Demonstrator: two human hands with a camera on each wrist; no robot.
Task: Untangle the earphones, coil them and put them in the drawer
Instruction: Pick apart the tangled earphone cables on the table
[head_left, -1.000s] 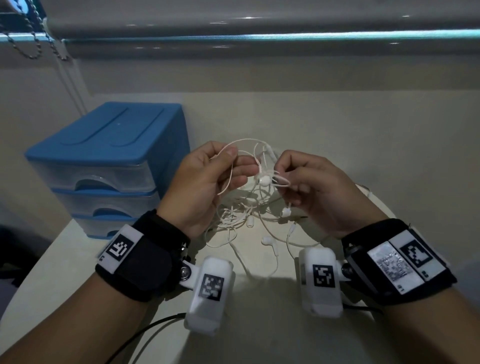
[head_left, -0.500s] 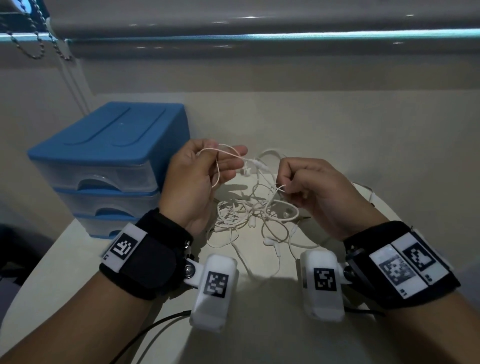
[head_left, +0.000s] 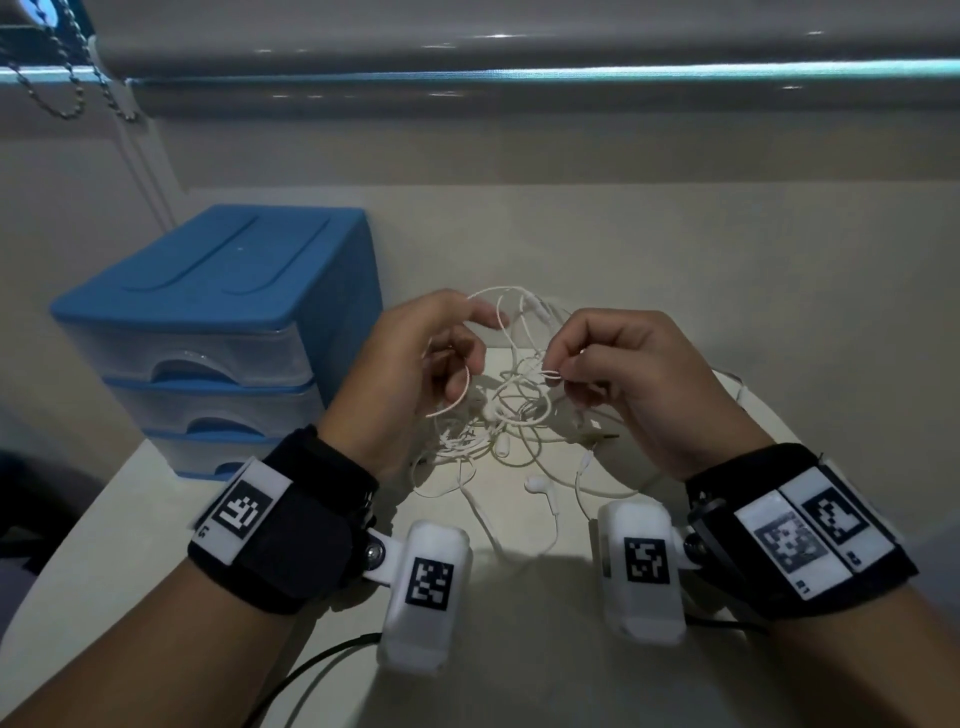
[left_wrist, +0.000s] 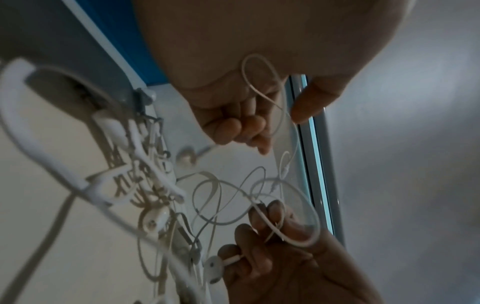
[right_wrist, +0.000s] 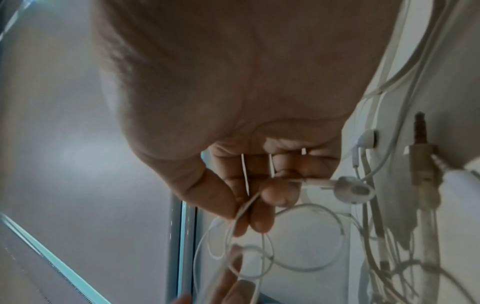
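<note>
White tangled earphones (head_left: 498, 415) lie on the pale table (head_left: 519, 649) between my hands, partly lifted. My left hand (head_left: 457, 343) is raised above the tangle, fingers curled, and a cable loop (left_wrist: 259, 82) runs across its palm to the thumb. To the right, my right hand (head_left: 563, 371) pinches a strand between thumb and forefinger (right_wrist: 244, 214). Its lower fingers hold an earbud (right_wrist: 353, 190) by the stem. A loose earbud (head_left: 535, 486) and the audio jack (right_wrist: 420, 133) rest on the table. The blue three-drawer unit (head_left: 218, 312) stands at the left, drawers shut.
A wall and a window blind with a bead chain (head_left: 67, 98) stand behind the table. A thicker white cable (head_left: 730, 382) runs off behind my right hand. The table's curved edge (head_left: 78, 525) falls away at the front left. Black leads (head_left: 311, 665) trail from the wrist cameras.
A second ago both hands met at one earbud in the tangle. They drew apart, and the loop in my left hand now hangs lower over its fingers.
</note>
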